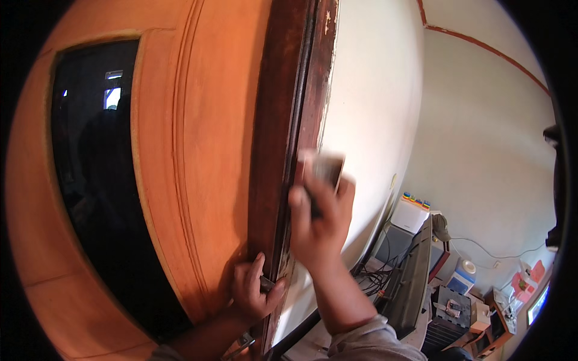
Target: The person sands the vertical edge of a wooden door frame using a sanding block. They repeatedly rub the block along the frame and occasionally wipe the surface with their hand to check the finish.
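The flat tool [330,168], blurred, was by the right edge of the dark door frame [271,120], clamped between the thumb and fingers of our right hand [322,231]. It lay just above those fingers; blur hid its long axis and whether it touched the wood, while the frame's long axis ran up and down. Our right hand was the nearer one to it. Lower on the frame, our left hand [251,295] had bent fingers about a small dark piece [267,284], but we could not tell whether they gripped it. Left of the frame we had the orange door [223,120]; right of it, the white wall [373,90].
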A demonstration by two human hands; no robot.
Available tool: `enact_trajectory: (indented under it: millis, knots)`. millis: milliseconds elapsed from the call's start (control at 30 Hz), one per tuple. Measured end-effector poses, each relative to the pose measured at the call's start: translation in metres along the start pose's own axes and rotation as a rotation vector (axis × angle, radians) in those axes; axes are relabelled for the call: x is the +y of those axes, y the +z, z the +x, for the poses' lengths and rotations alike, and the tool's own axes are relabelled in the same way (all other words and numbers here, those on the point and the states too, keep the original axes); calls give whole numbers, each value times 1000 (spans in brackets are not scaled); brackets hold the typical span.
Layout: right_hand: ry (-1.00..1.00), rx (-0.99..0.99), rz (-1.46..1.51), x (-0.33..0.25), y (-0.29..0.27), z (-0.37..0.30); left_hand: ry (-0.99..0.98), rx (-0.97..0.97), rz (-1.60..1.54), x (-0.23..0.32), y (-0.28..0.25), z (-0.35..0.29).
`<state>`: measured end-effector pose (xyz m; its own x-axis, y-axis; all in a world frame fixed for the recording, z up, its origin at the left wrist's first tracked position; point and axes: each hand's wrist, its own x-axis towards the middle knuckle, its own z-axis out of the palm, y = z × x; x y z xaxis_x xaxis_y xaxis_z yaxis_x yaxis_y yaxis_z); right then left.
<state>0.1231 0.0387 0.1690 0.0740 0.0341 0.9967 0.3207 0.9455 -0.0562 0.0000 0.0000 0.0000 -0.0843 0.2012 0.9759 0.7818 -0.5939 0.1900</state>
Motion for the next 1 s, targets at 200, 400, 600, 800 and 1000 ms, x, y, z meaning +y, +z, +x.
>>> enact_trajectory:
  millis: [200,400,600,800,1000]
  knots:
    - [-33,58,-21,-1,8,46,61,33,22,0,2,8]
    - [-24,140,-26,14,26,111,29,22,15,4,0,6]
    - [21,-47,10,-17,-11,-13,35,15,18,4,0,11]
    - [-18,92,0,6,17,99,74,43,23,0,1,9]
    - [20,-3,-62,-10,7,55,44,26,8,4,-1,9]
